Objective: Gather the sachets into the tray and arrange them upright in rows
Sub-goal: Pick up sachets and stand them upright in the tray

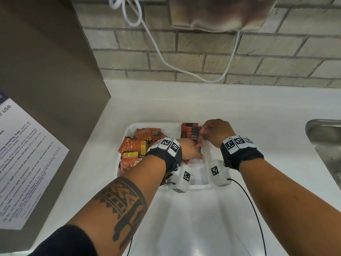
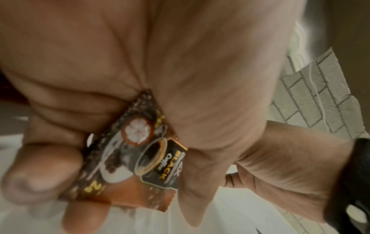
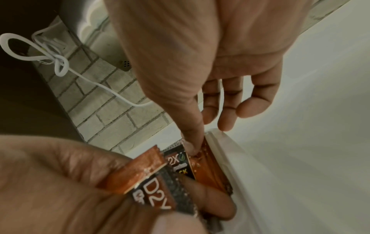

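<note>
A white tray (image 1: pixel 200 177) sits on the white counter. Loose orange-brown sachets (image 1: pixel 134 148) lie piled in its left half. A row of upright sachets (image 1: pixel 191 130) stands at the back right, against the tray wall (image 3: pixel 230 152). My left hand (image 1: pixel 193 153) reaches across the tray and grips a black-coffee sachet (image 2: pixel 128 166) between thumb and fingers, just in front of the row. This held sachet (image 3: pixel 144 174) is tilted. My right hand (image 3: pixel 208 136) is over the row, its thumb pressing the top of the nearest upright sachet (image 3: pixel 202 159). Its other fingers hang relaxed past the rim.
A steel sink (image 1: pixel 323 145) lies at the right edge. A brown cabinet side with a paper notice (image 1: pixel 27 163) stands on the left. A white cable (image 1: pixel 166 58) hangs on the brick wall under a dispenser (image 1: pixel 221 13). Bare counter lies in front of the tray.
</note>
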Demonstrator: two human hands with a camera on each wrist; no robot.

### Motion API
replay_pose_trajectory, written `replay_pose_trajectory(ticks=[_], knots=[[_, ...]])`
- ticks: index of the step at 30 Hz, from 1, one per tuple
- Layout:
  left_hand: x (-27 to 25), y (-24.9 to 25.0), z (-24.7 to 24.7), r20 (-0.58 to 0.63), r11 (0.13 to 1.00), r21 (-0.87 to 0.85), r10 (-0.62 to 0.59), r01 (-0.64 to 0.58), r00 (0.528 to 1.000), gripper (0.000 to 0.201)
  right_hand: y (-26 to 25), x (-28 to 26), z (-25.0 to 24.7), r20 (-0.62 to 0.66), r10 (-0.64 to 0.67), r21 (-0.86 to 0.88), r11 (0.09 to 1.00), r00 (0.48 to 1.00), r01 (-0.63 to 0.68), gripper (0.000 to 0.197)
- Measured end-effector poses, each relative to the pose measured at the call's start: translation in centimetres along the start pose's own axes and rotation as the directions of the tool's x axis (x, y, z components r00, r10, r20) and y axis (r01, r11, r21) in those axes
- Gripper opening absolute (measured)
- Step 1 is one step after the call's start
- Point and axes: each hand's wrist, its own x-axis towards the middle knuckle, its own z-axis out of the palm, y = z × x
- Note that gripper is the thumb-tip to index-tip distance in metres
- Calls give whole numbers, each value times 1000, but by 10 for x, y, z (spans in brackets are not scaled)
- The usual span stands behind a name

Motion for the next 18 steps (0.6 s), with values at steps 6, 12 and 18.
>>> replay_pose_trajectory(ticks=[6, 12, 18], knots=[[-1, 0, 0, 14, 1000, -13, 24, -24, 1000, 51, -1, -2, -1, -26, 3, 1, 1000, 1000, -3, 7], [-7, -4, -3, -6, 999, -44, 5, -5, 1000, 43, 0, -1, -1, -33, 4, -16, 1000, 999, -4, 10], [-11, -3, -2, -14, 995, -99, -14, 12, 1000, 30, 2, 0, 0, -32, -2, -17, 1000, 999, 1, 12]])
